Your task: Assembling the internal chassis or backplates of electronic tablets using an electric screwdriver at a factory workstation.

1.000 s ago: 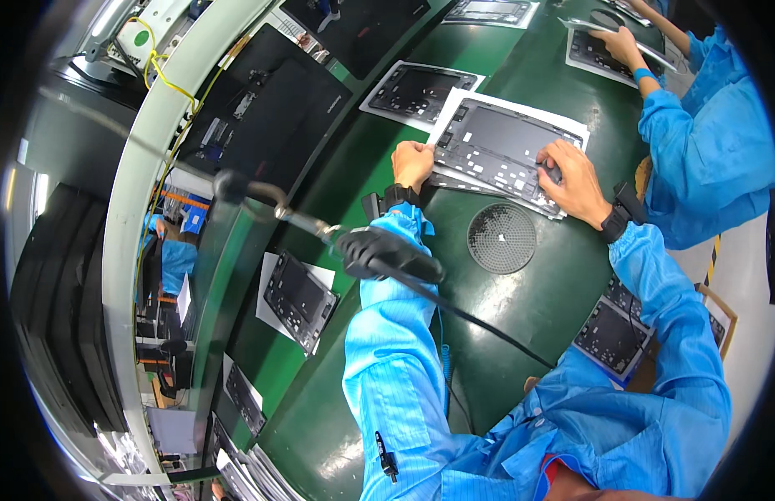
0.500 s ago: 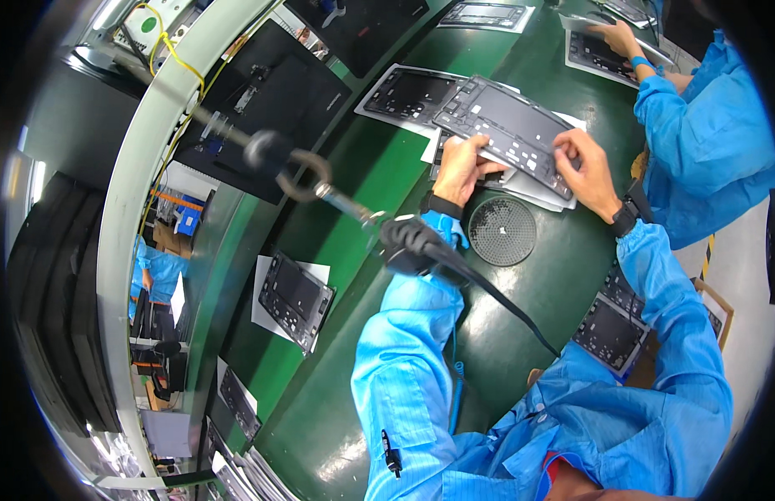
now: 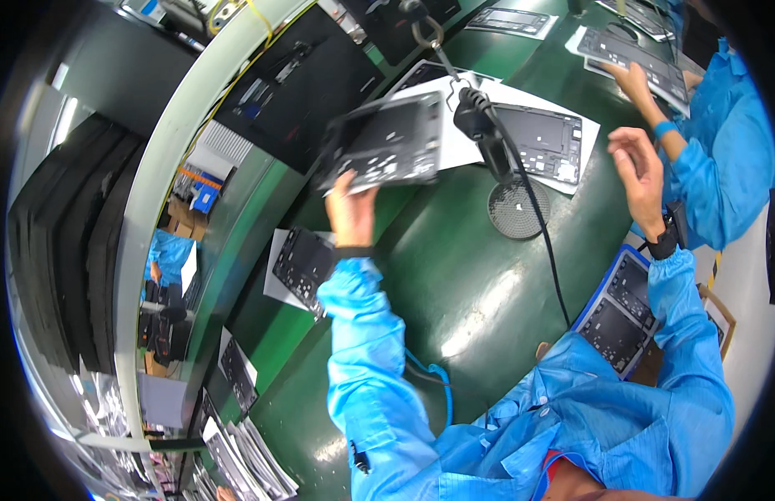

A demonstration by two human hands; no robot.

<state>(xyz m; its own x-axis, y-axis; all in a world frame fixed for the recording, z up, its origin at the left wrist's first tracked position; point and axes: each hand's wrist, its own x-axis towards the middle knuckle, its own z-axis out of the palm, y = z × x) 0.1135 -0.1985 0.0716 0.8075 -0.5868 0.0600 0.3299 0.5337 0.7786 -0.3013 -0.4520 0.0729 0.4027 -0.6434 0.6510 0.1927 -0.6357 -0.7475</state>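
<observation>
My left hand [image 3: 352,215] grips the near edge of a flat black tablet-like housing [image 3: 386,138], blurred by motion and held up over the bench's far left part. White patches dot its surface. My right hand [image 3: 641,179] hangs in the air at the right, holding nothing, its fingers loosely bent and apart. Between the hands, a similar housing [image 3: 537,138] lies on white sheets [image 3: 589,134]. In front of part of it hangs a black corded tool [image 3: 481,125]. A round grey perforated disc [image 3: 511,219] rests on the bench just nearer than the sheets.
At the right, a co-worker in a blue sleeve [image 3: 717,179] holds another housing [image 3: 633,58]. A blue-edged tray [image 3: 581,319] with housings sits by my right forearm. More housings lie leftward [image 3: 304,265], with stacked sheets [image 3: 247,455] at lower left. A pale curved beam [image 3: 141,200] rises beyond.
My left hand has carried the housing leftward. My right hand has let go of it and moved right. The hanging tool now appears farther right, and the co-worker's housing is raised.
</observation>
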